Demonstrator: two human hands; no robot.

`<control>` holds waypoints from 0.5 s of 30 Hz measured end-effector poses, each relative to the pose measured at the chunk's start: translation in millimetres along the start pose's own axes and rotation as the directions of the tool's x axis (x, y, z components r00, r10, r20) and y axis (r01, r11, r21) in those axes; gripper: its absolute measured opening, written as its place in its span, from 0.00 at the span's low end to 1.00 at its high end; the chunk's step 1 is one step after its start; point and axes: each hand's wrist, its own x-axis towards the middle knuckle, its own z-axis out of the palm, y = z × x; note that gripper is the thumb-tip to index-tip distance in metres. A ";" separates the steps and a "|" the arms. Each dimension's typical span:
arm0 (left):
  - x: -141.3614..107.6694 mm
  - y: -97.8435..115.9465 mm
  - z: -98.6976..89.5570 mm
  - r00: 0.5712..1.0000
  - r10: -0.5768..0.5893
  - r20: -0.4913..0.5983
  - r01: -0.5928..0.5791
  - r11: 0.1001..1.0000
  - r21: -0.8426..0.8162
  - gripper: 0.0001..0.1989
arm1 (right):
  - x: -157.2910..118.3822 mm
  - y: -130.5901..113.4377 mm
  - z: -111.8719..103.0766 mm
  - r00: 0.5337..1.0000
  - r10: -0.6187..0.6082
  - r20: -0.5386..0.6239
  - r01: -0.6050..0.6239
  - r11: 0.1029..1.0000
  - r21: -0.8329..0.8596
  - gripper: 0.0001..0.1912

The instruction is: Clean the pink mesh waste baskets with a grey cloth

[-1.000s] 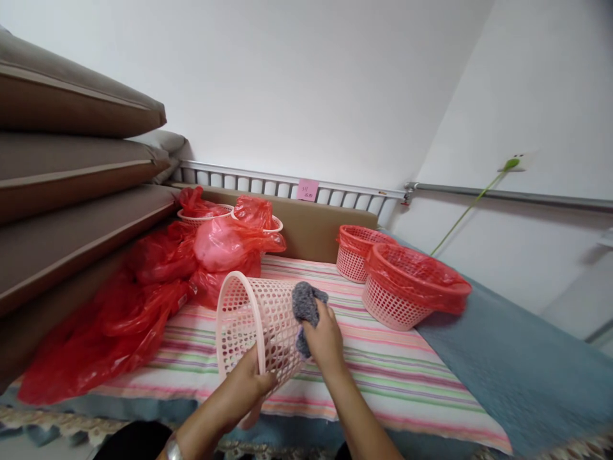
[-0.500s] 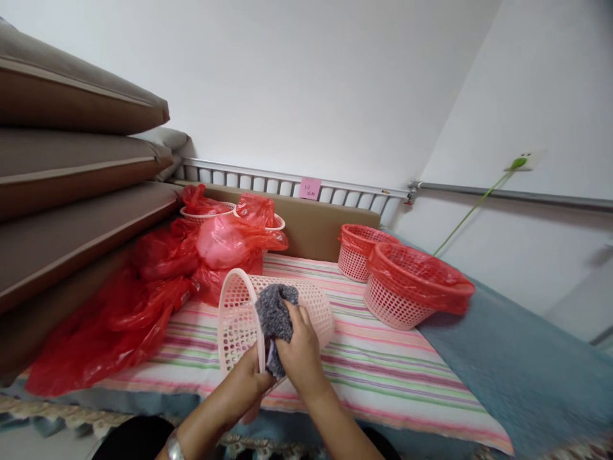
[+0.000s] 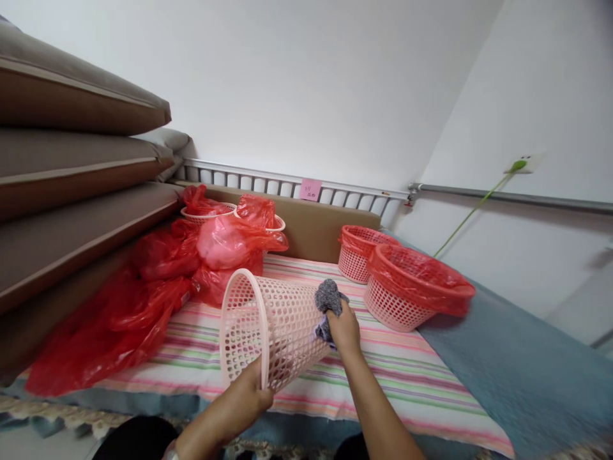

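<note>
A pale pink perforated plastic basket (image 3: pixel 292 306) is held on its side, its open mouth turned to the left. My left hand (image 3: pixel 249 393) grips the lower part of its rim, with some fingers hidden inside the basket. At the base end, my right hand (image 3: pixel 345 327) is closed around a grey fluffy cloth (image 3: pixel 328 298) pressed against the basket. Part of the cloth has a lilac side showing below the fingers.
Two baskets lined with red bags (image 3: pixel 421 278) stand at the right. Red plastic bags (image 3: pixel 119 319) and more baskets lie at the left, beside stacked brown cushions (image 3: pixel 81 160). A striped cloth (image 3: pixel 407 390) covers the surface. Behind is a radiator (image 3: pixel 268 185) with a pink note (image 3: pixel 310 189).
My right hand has moved the grey cloth rightward along the basket, from near the rim to the base end. My left hand still holds the rim.
</note>
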 end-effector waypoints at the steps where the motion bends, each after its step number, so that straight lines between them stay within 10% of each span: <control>1: -0.5 1.0 0.2 1.000 -0.003 -0.003 0.003 1.000 0.013 0.29 | -1.5 -1.0 0.2 1.000 0.006 -0.003 -0.006 1.000 -0.002 0.22; 15: 4.8 -8.8 -2.4 0.996 -0.045 -0.076 0.041 0.998 -0.045 0.26 | -102.8 -92.9 1.4 0.907 -0.418 0.057 0.389 0.882 0.267 0.31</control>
